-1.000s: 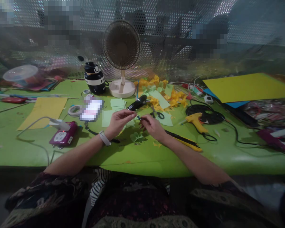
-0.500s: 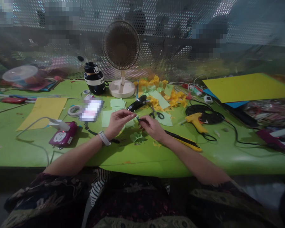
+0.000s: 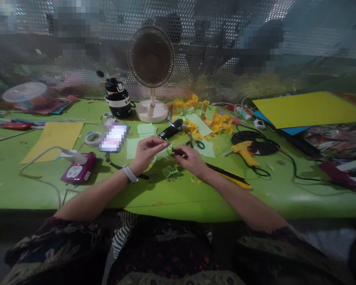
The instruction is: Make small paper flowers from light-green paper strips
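Note:
Over the middle of the green table, my left hand (image 3: pixel 150 152) pinches a small green paper piece (image 3: pixel 171 147) between thumb and fingertips. My right hand (image 3: pixel 190 158) meets it from the other side, its fingers closed on the same piece; a tiny dark bit shows at these fingertips, too small to name. Just below lies a folded green paper flower or leaf shape (image 3: pixel 171 171), partly in shadow. Beyond the fingers are a black, pen-like device or stapler (image 3: pixel 170 128), its kind unclear, and dark-handled scissors (image 3: pixel 199 144). A yellow-and-black cutter (image 3: pixel 231 177) rests under my right forearm.
A yellow glue gun (image 3: pixel 247 154) sits on a black disc at right. Behind stand a fan (image 3: pixel 152 113) and a dark flask (image 3: pixel 118 101), near a heap of orange paper pieces (image 3: pixel 222 122). At left are a phone (image 3: pixel 114 138), a tape roll (image 3: pixel 92 139) and a purple power socket (image 3: pixel 78 170).
Both hands stay almost in place, with only slight finger movement around the small green paper piece. The folded green shape below looks nearly unchanged.

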`<state>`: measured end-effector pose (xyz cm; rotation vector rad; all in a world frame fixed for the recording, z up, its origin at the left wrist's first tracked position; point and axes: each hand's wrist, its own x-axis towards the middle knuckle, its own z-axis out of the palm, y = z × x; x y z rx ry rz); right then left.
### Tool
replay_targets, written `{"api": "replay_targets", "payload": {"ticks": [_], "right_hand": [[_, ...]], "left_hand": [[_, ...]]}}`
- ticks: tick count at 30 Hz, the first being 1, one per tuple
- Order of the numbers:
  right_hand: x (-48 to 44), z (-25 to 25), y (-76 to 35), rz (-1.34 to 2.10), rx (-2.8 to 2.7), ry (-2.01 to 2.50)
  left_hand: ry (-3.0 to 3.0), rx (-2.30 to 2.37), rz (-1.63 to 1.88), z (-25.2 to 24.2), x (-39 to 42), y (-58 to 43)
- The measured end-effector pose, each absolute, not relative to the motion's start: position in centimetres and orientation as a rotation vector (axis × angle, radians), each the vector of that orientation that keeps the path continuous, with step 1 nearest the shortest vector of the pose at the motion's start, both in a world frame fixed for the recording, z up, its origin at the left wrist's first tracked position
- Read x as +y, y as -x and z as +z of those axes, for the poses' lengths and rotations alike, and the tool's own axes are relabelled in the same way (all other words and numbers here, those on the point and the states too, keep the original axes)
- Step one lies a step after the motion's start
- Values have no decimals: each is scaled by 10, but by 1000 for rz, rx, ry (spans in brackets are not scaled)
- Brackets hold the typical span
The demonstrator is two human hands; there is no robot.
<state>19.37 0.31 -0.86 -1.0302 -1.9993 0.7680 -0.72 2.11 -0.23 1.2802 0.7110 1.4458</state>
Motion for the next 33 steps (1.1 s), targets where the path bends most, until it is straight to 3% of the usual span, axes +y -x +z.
{"api": "replay_targets", "payload": {"ticks": [16, 23, 33], "right_hand": [[8, -13, -198, 537, -1971, 1146], [7, -12, -202, 234, -2064, 1150], [14, -20, -203, 275, -2089, 1094]], "left_hand": [[-1223, 715, 1466, 0, 21, 8], [-1172, 788, 1490, -2, 25, 7], [-1153, 804, 1492, -4, 31, 10]]}}
